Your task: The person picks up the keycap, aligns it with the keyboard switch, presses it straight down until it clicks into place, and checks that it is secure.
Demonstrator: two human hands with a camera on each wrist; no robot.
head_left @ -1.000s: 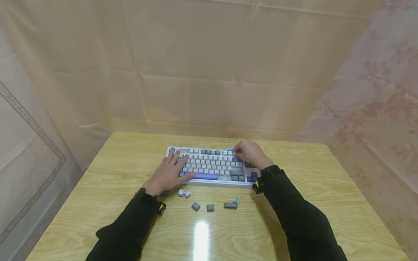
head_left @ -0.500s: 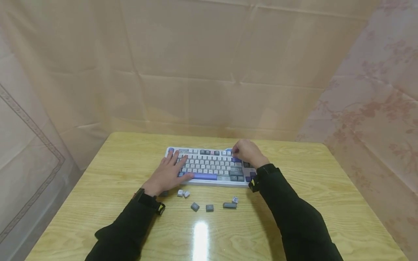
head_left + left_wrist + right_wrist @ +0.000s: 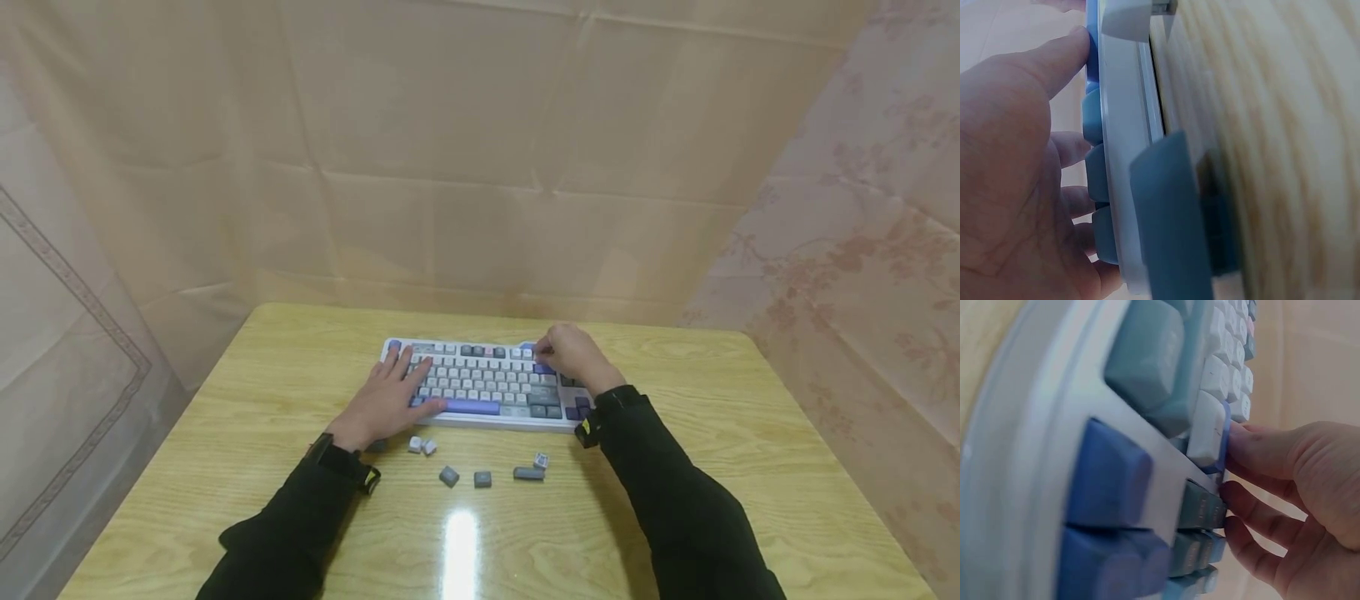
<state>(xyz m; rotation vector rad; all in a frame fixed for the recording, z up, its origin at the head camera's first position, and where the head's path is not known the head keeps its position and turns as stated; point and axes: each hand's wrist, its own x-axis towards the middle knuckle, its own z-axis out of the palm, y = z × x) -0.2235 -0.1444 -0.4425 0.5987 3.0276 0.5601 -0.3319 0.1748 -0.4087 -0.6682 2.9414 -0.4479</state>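
1. The head camera looked forward and down from above the near side of the table, facing the beige cloth beyond its far edge. It stood farthest off, so the whole keyboard appeared small.
2. The left wrist camera looked from very close and low along the keyboard's near left edge, turned sideways so that this edge ran up and down the view.
3. The right wrist camera, also close and turned sideways, looked from the keyboard's near right corner toward its far side.
4. Head and left wrist views shared the left hand and the near left edge.
5. Head and right wrist views shared the right hand and the keyboard's right end.
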